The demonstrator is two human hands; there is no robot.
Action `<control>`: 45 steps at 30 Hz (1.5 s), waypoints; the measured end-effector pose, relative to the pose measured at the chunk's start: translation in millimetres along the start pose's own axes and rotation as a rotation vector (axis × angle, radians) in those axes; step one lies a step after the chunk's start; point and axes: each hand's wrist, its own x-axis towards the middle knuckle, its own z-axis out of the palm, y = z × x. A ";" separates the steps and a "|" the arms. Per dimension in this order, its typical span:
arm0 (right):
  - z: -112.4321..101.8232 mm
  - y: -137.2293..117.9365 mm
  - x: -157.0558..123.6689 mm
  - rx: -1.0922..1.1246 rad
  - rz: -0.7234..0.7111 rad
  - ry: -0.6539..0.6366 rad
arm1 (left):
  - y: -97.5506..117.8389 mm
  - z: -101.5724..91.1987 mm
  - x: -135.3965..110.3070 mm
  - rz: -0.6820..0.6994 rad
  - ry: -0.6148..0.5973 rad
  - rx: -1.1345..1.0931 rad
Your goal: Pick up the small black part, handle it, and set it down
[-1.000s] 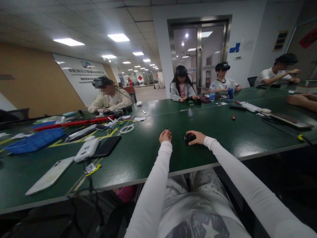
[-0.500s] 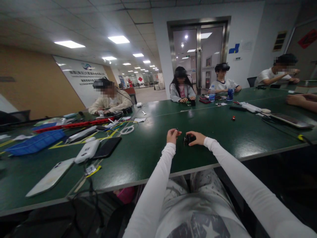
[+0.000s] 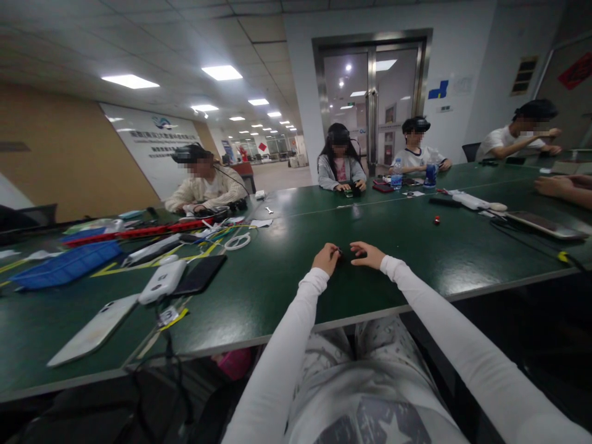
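Left hand (image 3: 326, 259): grip is together, fingertips pinched on a small dark part (image 3: 340, 250), just above the green surface (image 3: 287, 296). Part is mostly hidden by the fingers, can't tell what it is. Right hand (image 3: 369, 255): grip is apart, thumb and fingers curved with a gap between them, facing the part from just beside it.

Containers: blue tray (image 3: 67, 265) lies on the surface, far left. Interior too dim to make out any contents. Clear bottle (image 3: 396, 174) with a blue label stands upright on the far side, fill level unreadable. Blue can (image 3: 430, 176) upright just right of it, can't see inside. Shallow beige box (image 3: 573, 168) at the right edge, cut off by the frame, contents unclear.

Left of the hands: white cable coil (image 3: 237, 242), black phone (image 3: 201, 274), white device (image 3: 163, 280) beside it, white phone (image 3: 95, 330) nearest the edge. Small red item (image 3: 437, 220) sits alone, right of the hands and well apart. Co-worker (image 3: 342, 160) across the surface has both hands on dark gear.
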 end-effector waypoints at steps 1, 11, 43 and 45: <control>0.3 0.6 0.2 0.012 0.009 0.005 | -7.8 -8.4 1.3 -0.037 0.034 0.030; 2.6 4.4 -0.8 0.033 0.034 0.038 | -99.4 -154.4 -26.2 -0.619 0.420 0.543; 3.9 2.4 -3.8 -0.001 0.036 0.035 | -130.2 -196.5 -52.5 -0.694 0.455 0.741; 3.5 1.9 -3.9 -0.003 0.043 0.034 | -130.6 -196.6 -52.4 -0.690 0.449 0.747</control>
